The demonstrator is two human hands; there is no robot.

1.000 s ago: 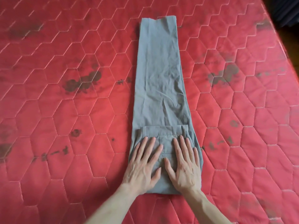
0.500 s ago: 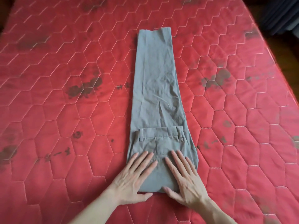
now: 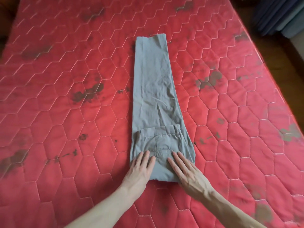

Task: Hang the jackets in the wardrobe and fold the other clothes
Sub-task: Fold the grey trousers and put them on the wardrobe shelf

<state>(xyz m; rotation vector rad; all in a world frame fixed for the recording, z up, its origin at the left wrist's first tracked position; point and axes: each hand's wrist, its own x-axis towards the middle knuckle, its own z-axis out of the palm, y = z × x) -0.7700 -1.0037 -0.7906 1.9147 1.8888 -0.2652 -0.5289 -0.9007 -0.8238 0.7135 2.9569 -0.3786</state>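
Hands are laid flat, fingers straight: left hand [image 3: 141, 168] and right hand [image 3: 185, 171] pressed on near folded end of grey trousers [image 3: 156, 89], spread lengthwise on red mattress [image 3: 65, 129]. Vs 0.5 s ago, both were drawn back toward trousers' near edge.

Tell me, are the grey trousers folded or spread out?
Partly folded. The grey trousers lie leg over leg in one long strip, the waistband end turned up over the legs. No further fold yet.

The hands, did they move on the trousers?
Yes. Both hands slid toward the person, away from the waistband, to the trousers' near edge.
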